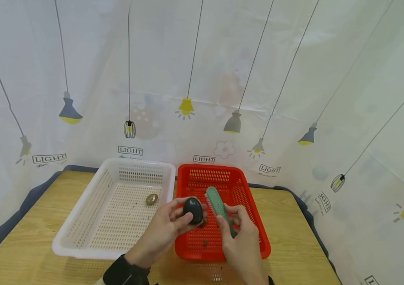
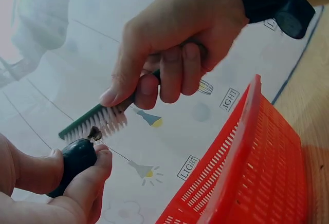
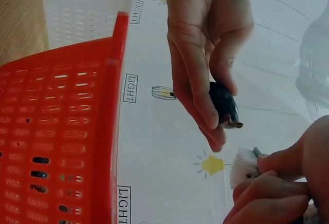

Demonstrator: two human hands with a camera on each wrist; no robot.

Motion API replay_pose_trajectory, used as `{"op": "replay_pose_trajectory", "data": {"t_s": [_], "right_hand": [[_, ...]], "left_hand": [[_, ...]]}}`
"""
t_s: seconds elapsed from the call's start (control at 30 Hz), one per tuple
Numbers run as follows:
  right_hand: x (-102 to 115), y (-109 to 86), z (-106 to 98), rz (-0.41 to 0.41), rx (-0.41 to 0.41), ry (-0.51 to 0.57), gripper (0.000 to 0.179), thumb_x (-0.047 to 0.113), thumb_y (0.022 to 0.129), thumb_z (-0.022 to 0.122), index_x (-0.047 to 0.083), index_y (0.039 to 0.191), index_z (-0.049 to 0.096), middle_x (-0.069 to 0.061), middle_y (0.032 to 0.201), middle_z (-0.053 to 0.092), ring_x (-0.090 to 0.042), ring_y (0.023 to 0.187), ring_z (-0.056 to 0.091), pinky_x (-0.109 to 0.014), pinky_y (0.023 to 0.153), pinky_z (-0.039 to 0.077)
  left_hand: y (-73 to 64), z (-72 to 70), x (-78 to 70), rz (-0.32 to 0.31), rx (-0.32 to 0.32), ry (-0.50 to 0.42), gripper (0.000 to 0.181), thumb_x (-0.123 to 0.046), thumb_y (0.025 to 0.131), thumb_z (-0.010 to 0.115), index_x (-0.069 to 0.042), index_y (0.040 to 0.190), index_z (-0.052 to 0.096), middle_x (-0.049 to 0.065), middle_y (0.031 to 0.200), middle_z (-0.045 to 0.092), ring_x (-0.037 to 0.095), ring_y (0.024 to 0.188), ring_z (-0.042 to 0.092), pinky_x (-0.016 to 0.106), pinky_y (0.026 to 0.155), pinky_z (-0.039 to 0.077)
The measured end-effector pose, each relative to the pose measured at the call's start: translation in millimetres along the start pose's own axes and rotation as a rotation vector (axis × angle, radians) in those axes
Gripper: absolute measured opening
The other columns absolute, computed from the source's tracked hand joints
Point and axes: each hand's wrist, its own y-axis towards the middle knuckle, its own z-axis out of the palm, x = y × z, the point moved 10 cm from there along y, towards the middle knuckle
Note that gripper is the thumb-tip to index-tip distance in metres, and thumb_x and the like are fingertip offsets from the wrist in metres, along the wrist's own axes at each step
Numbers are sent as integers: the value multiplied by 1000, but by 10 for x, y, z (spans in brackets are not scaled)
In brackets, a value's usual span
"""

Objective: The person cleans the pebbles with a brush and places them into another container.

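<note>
My left hand [image 1: 164, 231] pinches a dark, glossy, egg-shaped thing [image 1: 193, 210] between thumb and fingers, above the red basket [image 1: 255, 209]. A small brownish clump [image 2: 94, 133] sticks out at one end of it in the left wrist view. My right hand [image 1: 242, 241] grips a green brush [image 1: 216, 200] with pale bristles, its fingers curled round the handle. The bristles face the dark thing; in the head view a small gap separates them. Below, bits of brown debris [image 1: 205, 242] lie on the red basket's floor.
To the left stands a white basket [image 1: 75, 221] holding a shiny olive-brown oval thing [image 1: 151, 199] and dark specks. Both baskets rest on a wooden table [image 1: 291, 245]. Behind it hangs a pale sheet [image 1: 159, 71] printed with lamps.
</note>
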Motion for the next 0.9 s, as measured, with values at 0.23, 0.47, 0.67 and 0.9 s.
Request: {"op": "replay_pose_trajectory", "data": {"t_s": [0.23, 0.47, 0.67, 0.9], "right_hand": [[-142, 47, -74, 106, 18, 153, 33, 19, 114, 78, 9, 144, 69, -16, 117, 87, -12, 86, 74, -22, 64, 59], [-200, 7, 0, 123, 81, 271, 33, 25, 115, 79, 10, 142, 70, -16, 113, 85, -10, 56, 56, -22, 48, 43], [-18, -87, 103, -24, 119, 299, 27, 14, 113, 78, 9, 139, 70, -15, 108, 86, -7, 61, 65, -21, 49, 51], [94, -147, 173, -169, 105, 249, 29, 8, 113, 77, 6, 140, 67, -15, 107, 87, -7, 73, 76, -26, 56, 63]], "left_hand": [[28, -33, -15, 6, 21, -158, 64, -17, 118, 69, 8, 170, 40, 26, 164, 68, 19, 142, 77, 33, 122, 62], [33, -100, 33, -45, -62, -198, 60, -11, 121, 61, 4, 175, 38, 30, 178, 47, 26, 153, 67, 29, 123, 61], [29, -43, 14, -31, -42, -243, 62, -11, 123, 55, 0, 180, 32, 28, 186, 34, 27, 162, 58, 27, 126, 57], [-8, 25, -8, -35, -22, -282, 60, -10, 124, 52, -13, 182, 37, 28, 187, 32, 28, 163, 57, 32, 127, 58]]}}
